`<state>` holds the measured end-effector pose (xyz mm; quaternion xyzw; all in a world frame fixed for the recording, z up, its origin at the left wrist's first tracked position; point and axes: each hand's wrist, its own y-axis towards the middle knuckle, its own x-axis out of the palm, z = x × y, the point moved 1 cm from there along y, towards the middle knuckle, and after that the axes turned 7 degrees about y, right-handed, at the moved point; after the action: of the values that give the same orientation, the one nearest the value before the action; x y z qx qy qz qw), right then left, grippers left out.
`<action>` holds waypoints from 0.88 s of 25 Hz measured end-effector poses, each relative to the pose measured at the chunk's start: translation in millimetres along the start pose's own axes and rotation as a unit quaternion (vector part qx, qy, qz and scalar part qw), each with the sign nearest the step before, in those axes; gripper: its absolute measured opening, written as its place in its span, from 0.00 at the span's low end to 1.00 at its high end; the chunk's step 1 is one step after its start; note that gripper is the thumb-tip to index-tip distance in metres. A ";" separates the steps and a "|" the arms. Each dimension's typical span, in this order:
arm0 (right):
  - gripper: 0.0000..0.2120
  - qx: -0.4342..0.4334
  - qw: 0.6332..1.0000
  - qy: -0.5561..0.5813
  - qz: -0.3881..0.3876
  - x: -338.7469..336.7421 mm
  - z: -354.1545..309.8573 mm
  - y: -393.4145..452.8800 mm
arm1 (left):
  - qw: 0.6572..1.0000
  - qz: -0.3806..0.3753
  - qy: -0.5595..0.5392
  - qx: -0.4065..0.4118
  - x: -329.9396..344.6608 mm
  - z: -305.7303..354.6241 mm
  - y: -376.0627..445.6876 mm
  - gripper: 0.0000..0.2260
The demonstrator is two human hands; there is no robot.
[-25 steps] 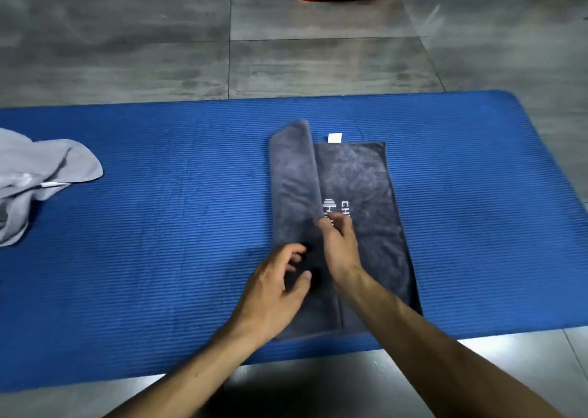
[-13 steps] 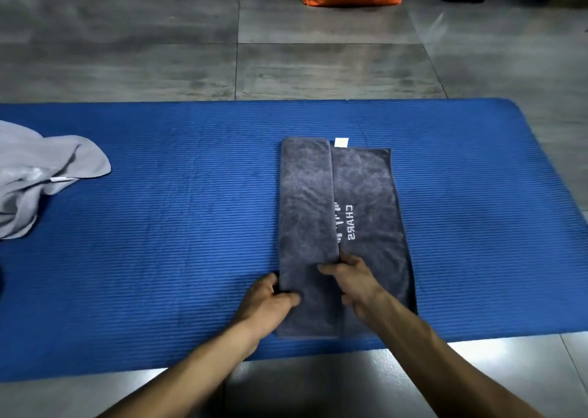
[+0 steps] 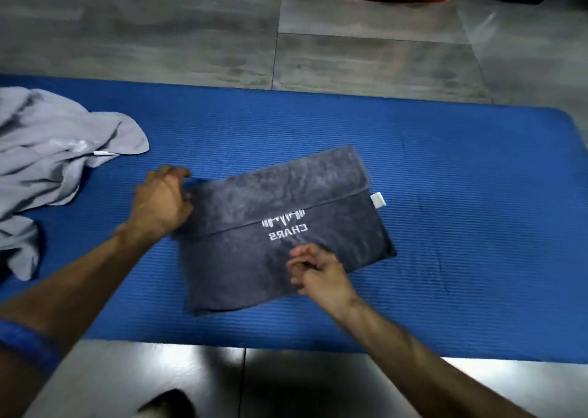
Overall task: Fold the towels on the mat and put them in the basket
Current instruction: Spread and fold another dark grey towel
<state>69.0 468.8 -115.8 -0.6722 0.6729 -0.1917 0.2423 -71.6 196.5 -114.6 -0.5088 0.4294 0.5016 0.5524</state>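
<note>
Dark towel (image 3: 286, 226) now turned sideways, ready for cross-fold. My left hand (image 3: 162, 202) grips its 9 o'clock end; right hand (image 3: 318, 274) pinches near edge.

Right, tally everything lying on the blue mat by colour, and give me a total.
Dark grey towel, part folded, with white lettering: 1
Light grey towel, crumpled at the mat's left end: 1
Total on the blue mat: 2
</note>
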 end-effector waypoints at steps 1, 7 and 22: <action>0.08 -0.073 0.993 -0.087 0.024 -7.4 -7.0 12.3 | 1.000 0.004 0.005 0.027 5.8 -0.3 0.2 0.20; 0.33 -0.221 0.769 -0.600 -0.010 -57.5 -54.9 88.6 | 0.988 -0.080 0.067 0.110 61.0 5.2 -50.1 0.32; 0.37 -0.186 0.809 -0.556 -0.044 -82.3 -106.0 171.5 | 0.991 -0.135 0.002 0.002 22.8 -17.6 3.7 0.37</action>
<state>-133.9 547.6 -124.5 -0.7249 0.4158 0.3331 0.4368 -71.7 181.6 -139.6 -0.5619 0.3593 0.4204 0.6152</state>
